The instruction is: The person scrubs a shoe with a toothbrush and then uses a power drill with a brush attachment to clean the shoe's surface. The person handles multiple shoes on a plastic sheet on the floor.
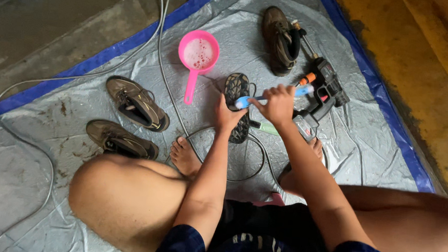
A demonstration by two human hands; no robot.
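Two worn brown lace-up shoes (132,117) lie apart at left. The left hand (226,116) clamps the upturned black treaded shoe (237,106) on the tarp; the right hand (276,104) is fisted around a blue-handled brush (266,96). Suds could loosen either grip, so the shoe may skid toward the pink plastic soapy-water ladle (197,55).

Tarp (52,193): woven plastic sheet, grey, crinkled, slight sheen, mud-stained; blue border. Sole (236,109) under left hand (226,115): black rubber, deep lugs, wet gloss. Brush (266,96) in right hand (276,105): smooth blue plastic, pale bristles. Scoop (198,55): glossy pink plastic, foamy water inside. Shoes (133,106): brown suede-like cloth and mesh, matt, dirty. Boot (279,39): same, dark padded lining. Sprayer (328,90): black moulded plastic, orange fitting, metal lance. Hose (24,141): smooth grey rubber. Floor (61,20): rough concrete, yellow painted part scuffed.
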